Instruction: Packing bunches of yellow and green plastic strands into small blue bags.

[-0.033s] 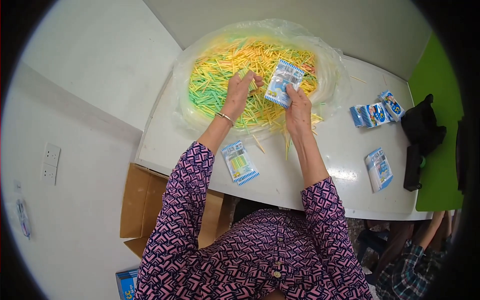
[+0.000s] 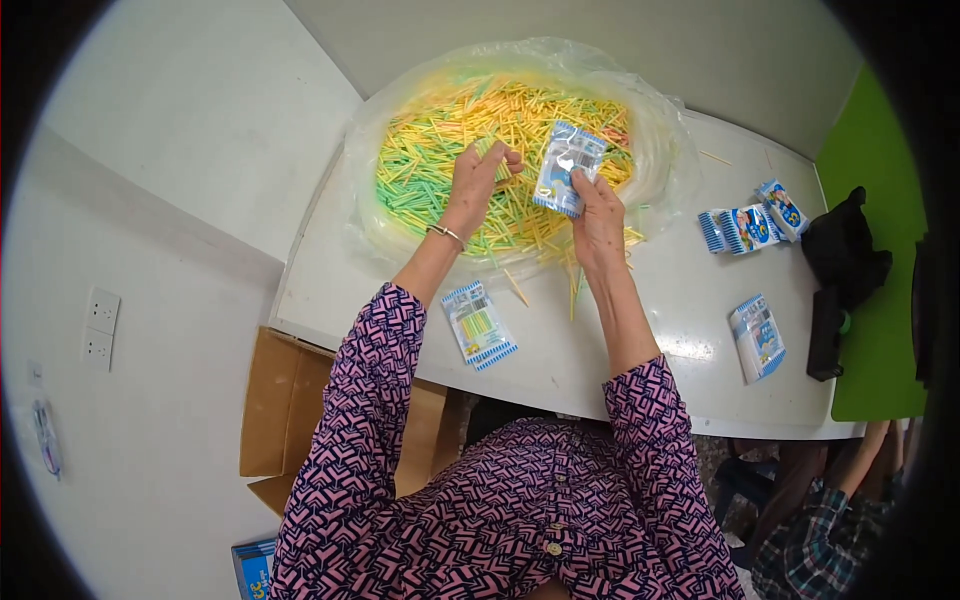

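A heap of thin yellow, green and orange sticks (image 2: 420,190) fills a large clear plastic bag (image 2: 668,170) on the table. Over its middle, my left hand (image 2: 474,185) is closed around a small bunch of sticks (image 2: 500,158). Just to the right, my right hand (image 2: 597,212) pinches a blue-and-white packet (image 2: 568,170) by its lower right edge. The packet looks flat; whether its top is unsealed I cannot make out. Near the front edge lies a packet pair (image 2: 480,325), the upper one with yellow and green sticks showing through its window.
On the right of the table (image 2: 660,330) lie several puffed blue-and-white packets (image 2: 752,228) and a stack of flat packets (image 2: 758,338). A black object (image 2: 850,250) stands by the green divider (image 2: 880,330). An open cardboard box (image 2: 290,400) sits below left. A person in plaid (image 2: 825,540) is at lower right.
Both hands stay nearly in place. My left hand shifts very slightly left, and the packet in my right hand tilts a little.
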A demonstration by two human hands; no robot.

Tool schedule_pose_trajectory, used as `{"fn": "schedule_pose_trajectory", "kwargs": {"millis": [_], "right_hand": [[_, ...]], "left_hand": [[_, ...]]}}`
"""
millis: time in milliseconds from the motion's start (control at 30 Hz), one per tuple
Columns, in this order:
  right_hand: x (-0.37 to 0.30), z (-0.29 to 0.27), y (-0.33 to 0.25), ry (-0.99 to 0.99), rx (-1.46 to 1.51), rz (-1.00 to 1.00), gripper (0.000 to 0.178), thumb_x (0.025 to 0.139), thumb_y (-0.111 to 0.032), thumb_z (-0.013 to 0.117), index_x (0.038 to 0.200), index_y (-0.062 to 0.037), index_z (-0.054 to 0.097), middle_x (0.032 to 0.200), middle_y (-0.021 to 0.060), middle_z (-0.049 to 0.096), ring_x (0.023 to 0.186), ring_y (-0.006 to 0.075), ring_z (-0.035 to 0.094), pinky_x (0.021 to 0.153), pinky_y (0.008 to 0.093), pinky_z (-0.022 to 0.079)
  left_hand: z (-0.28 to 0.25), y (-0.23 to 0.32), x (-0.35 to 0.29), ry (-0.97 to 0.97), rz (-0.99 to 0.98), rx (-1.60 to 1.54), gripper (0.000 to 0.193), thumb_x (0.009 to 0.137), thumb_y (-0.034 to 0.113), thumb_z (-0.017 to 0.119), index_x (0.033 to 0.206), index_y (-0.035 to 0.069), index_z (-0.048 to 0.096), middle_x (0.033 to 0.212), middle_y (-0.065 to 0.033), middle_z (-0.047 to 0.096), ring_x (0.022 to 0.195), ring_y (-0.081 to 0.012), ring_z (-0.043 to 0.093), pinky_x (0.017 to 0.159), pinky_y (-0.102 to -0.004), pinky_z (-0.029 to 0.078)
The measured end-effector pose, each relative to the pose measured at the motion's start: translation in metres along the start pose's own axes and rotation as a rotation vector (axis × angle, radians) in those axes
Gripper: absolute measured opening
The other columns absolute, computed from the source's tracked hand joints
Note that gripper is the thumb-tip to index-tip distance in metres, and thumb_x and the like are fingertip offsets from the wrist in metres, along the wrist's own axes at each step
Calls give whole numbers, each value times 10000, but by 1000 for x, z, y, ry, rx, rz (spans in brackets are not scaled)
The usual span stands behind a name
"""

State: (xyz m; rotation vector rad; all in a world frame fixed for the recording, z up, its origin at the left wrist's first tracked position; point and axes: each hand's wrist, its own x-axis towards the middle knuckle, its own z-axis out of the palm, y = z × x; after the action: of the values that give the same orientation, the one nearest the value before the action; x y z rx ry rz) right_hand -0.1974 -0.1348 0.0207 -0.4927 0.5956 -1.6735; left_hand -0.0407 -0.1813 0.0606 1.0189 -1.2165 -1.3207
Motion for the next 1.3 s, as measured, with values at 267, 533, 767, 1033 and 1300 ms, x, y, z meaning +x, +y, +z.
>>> {"fn": "schedule_pose_trajectory", "kwargs": {"millis": [267, 533, 767, 1033, 1300], "right_hand": [[-22, -8, -22, -138, -278, 98, 169, 867, -154, 648, 969, -20, 639, 853, -2, 655, 732, 43, 583, 673, 203, 464], [-29, -17, -25, -162, -390, 155, 221, 874, -182, 641, 991, 5, 649, 846, 8, 660, 721, 35, 584, 662, 189, 457], [-30, -29, -26, -180, -442, 156, 233, 876, -200, 641, 982, 8, 653, 832, -2, 651, 709, 26, 567, 647, 178, 441], [-34, -33, -29, -182, -518, 167, 201, 882, -205, 634, 913, -9, 672, 773, -21, 629, 656, 11, 526, 602, 172, 416], [-35, -33, -30, -207, -521, 151, 200, 880, -206, 639, 881, -9, 673, 737, -28, 622, 624, 6, 510, 571, 169, 403]], "left_hand": [[-15, -9, 12, 13, 249, 573, 267, 926, 255, 526, 893, -5, 575, 818, -85, 678, 753, -121, 629, 714, -285, 480], [-14, -2, 8, 4, 380, 927, 237, 911, 227, 532, 957, -6, 543, 723, -159, 661, 706, -242, 661, 646, -322, 483], [-20, -13, 14, 15, 598, 1211, 244, 926, 213, 522, 969, -25, 492, 672, -149, 652, 633, -265, 666, 569, -367, 488], [-23, -10, 14, 3, 567, 1231, 235, 937, 223, 506, 898, -3, 454, 649, -135, 645, 620, -257, 665, 559, -364, 491], [-18, -6, 8, 7, 668, 1355, 231, 927, 210, 518, 939, -13, 462, 621, -164, 610, 594, -337, 616, 539, -412, 451]]}}
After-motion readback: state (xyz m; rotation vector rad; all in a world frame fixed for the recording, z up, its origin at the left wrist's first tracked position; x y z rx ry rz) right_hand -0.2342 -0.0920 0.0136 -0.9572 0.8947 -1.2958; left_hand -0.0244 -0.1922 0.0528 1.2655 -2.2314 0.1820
